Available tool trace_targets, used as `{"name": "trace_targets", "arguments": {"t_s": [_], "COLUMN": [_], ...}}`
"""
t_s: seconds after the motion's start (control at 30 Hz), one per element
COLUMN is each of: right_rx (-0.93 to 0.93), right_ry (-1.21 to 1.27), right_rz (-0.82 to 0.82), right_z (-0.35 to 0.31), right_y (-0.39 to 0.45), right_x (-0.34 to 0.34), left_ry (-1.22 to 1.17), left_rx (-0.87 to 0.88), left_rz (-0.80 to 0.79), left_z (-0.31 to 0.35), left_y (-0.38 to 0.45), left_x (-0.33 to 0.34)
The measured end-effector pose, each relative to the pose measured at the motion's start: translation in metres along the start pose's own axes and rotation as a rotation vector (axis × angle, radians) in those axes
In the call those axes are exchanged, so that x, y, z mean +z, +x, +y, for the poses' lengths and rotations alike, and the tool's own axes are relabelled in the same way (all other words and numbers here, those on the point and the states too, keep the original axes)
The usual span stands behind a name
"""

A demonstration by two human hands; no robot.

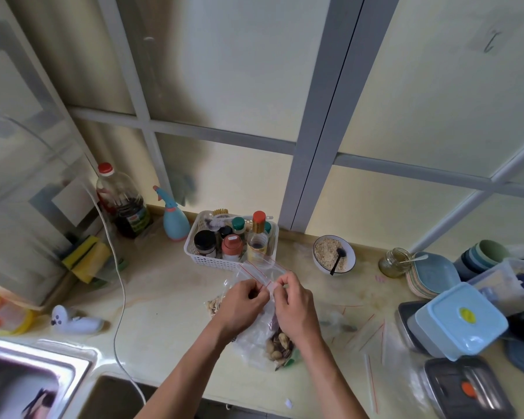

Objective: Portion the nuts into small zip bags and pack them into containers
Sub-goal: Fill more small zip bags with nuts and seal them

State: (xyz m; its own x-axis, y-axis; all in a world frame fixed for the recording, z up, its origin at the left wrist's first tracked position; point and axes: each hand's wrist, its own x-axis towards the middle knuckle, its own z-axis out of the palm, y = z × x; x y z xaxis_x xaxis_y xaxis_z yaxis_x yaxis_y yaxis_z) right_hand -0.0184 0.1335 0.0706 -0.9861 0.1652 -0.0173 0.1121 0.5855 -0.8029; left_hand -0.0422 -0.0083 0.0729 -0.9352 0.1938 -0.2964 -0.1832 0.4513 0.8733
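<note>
Above the counter (170, 297), zip bag (259, 272) pinched between left hand (242, 303) and right hand (294, 306), red-striped mouth pointing away.

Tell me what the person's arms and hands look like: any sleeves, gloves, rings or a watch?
Both forearms come up from the bottom of the picture bare; no sleeve reaches into view. The left hand and the right hand wear no gloves. No ring, watch, bracelet or marking shows on the backs of the hands or on the wrists, as far as the picture lets one tell.
</note>
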Motion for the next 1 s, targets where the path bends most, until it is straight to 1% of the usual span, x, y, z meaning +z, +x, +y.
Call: {"name": "trace_targets", "arguments": {"t_s": [0.2, 0.37, 0.53, 0.63, 0.73, 1.0], "right_rx": [0.030, 0.065, 0.066, 0.111, 0.156, 0.213], "right_ry": [-0.011, -0.005, 0.000, -0.031, -0.029, -0.023], "right_rz": [0.036, 0.081, 0.088, 0.130, 0.136, 0.170], "right_z": [-0.001, -0.001, -0.005, 0.004, 0.010, 0.018], "right_y": [-0.001, 0.002, 0.003, 0.010, 0.015, 0.021], "right_x": [0.004, -0.003, -0.010, -0.005, -0.004, -0.021], "left_ry": [0.003, 0.035, 0.064, 0.069, 0.083, 0.078], "left_rx": [-0.028, 0.017, 0.009, 0.012, 0.021, 0.016], "left_rz": [-0.042, -0.052, -0.075, -0.084, -0.099, -0.164], "left_z": [-0.001, 0.004, 0.005, 0.008, 0.011, 0.008], "left_y": [0.001, -0.003, -0.002, -0.002, -0.003, -0.002], "left_x": [0.000, 0.003, 0.005, 0.004, 0.003, 0.000]}}
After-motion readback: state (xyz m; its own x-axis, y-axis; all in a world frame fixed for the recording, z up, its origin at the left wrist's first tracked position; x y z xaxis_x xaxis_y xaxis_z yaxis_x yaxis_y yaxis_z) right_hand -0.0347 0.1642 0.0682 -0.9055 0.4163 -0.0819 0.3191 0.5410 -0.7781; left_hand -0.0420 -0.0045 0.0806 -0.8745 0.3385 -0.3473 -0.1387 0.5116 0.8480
